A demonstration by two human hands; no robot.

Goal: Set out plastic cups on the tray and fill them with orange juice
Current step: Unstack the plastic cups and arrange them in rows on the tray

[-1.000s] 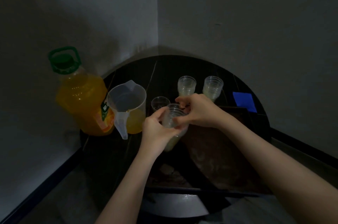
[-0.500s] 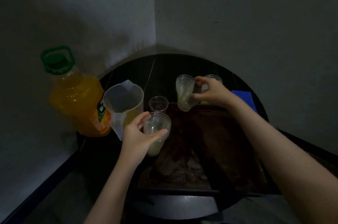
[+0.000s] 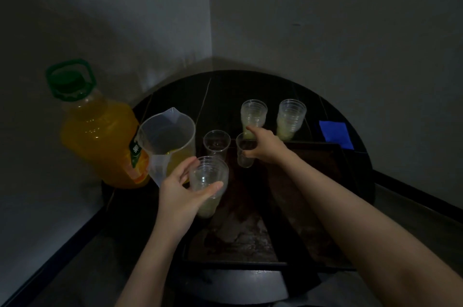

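Jug (image 3: 170, 141) holds little juice; bottle (image 3: 100, 141) is nearly full.

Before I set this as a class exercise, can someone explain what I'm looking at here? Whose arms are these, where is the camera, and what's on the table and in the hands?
There is no machine: a person wears a wide-angle camera on the head, looking down at their own arms.

The left hand grips a stack of clear cups held above the tray. The right hand holds a single cup at the tray's far edge; whether it already stands there I cannot tell. Another single cup stands to its left.

On the dark round table also stand a juice bottle with a green cap, a jug with a little juice, two more cup stacks and a blue cloth.
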